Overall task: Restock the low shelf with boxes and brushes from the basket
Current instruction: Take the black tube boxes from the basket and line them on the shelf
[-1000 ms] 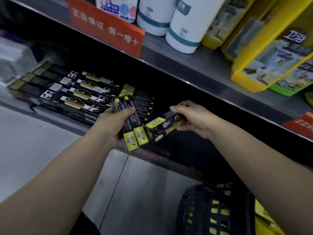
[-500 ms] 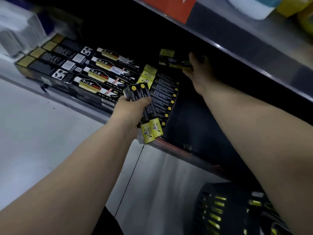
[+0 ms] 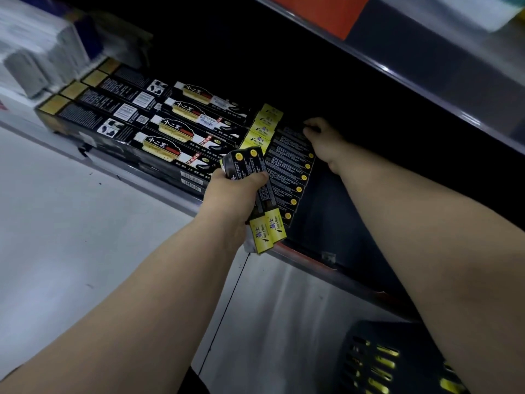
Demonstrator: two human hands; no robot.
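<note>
My left hand (image 3: 234, 194) grips two black boxes with yellow ends (image 3: 257, 200) just in front of the low shelf (image 3: 326, 258). My right hand (image 3: 322, 142) reaches deep into the shelf. Its fingers curl over the far end of a black and yellow box (image 3: 289, 137) lying on the row of like boxes (image 3: 287, 177). The fingertips are lost in the dark. The black basket (image 3: 369, 362) stands on the floor at the lower right, with yellow items showing through its slots.
Long black boxes with gold and white labels (image 3: 170, 129) fill the shelf left of the row. Blurred white packs (image 3: 31, 61) sit at the far left. The upper shelf edge (image 3: 412, 78) with a red tag (image 3: 321, 12) overhangs my right hand.
My right hand carried its box from in front of the shelf to the back, then lowered it onto the row. The left hand kept its two boxes and barely moved.
</note>
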